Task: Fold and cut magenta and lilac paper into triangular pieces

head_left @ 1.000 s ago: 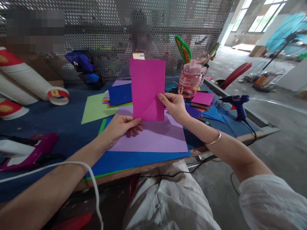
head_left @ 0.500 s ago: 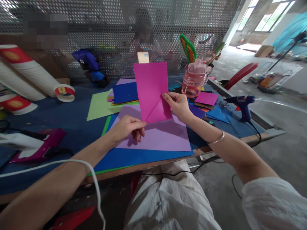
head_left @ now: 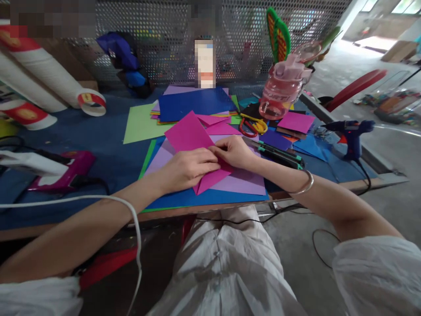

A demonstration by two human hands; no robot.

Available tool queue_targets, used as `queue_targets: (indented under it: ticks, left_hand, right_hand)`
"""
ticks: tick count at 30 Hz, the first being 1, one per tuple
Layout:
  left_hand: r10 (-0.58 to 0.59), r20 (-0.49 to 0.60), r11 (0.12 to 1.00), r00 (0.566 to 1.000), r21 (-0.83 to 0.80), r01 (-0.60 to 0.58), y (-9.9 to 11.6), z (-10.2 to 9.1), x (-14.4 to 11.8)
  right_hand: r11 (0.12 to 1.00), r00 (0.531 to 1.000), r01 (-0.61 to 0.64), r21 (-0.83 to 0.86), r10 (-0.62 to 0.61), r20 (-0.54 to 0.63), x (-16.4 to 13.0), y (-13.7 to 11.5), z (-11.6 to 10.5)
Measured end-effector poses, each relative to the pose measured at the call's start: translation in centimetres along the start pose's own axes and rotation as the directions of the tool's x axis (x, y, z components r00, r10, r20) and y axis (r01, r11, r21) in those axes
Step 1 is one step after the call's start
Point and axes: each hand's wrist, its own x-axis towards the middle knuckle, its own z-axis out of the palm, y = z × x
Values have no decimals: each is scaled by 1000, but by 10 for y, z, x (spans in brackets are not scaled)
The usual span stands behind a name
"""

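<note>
Blue cloth covers the desk (head_left: 82, 145), and a metal wall full of little holes (head_left: 158, 39) stands at the back of it. Big white rolls with red ends (head_left: 49, 83) lie at the far left. A pink glue gun (head_left: 62, 171) rests near the left edge, and a white cord (head_left: 98, 202) crosses the left arm. A blue glue gun (head_left: 351, 134) stands at the right side. A pink water bottle (head_left: 283, 90) leans behind a pair of scissors with red and yellow handles (head_left: 251, 126). A green and black knife (head_left: 279, 153) lies just past the right wrist, which wears a silver bangle (head_left: 304, 186). A stack of colored sheets with a dark blue sheet (head_left: 194, 103) on top sits behind the hands, next to a light green sheet (head_left: 141, 125).

The bright pink paper (head_left: 189, 136) lies flat on a light purple sheet (head_left: 243, 180), in the middle of the desk near the front edge. It is folded, and its points stick out toward the back and toward the front. The left hand (head_left: 186, 169) lies on top of it, fingers bent and pressing down. The right hand (head_left: 233, 151) touches it too, fingers pinched close on a fold. Both hands cover the middle of the paper, so that part is hidden.
</note>
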Motion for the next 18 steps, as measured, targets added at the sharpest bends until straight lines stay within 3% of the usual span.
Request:
queue_targets:
  ticks: [8,14,18]
  left_hand:
    - [106,-4,968,994,228,-103,2,12,-11]
    - [18,88,968,996,247,-39,4,12,-9]
    - [-48,79,961,996,277,25,4,13,-10]
  right_hand:
    - [968,1000,12,-252,-8,18,-3,-6,2]
    - [936,998,58,-348,-60,4,0,3,3]
    - [944,999,-6,-330,-4,-31,1,7,4]
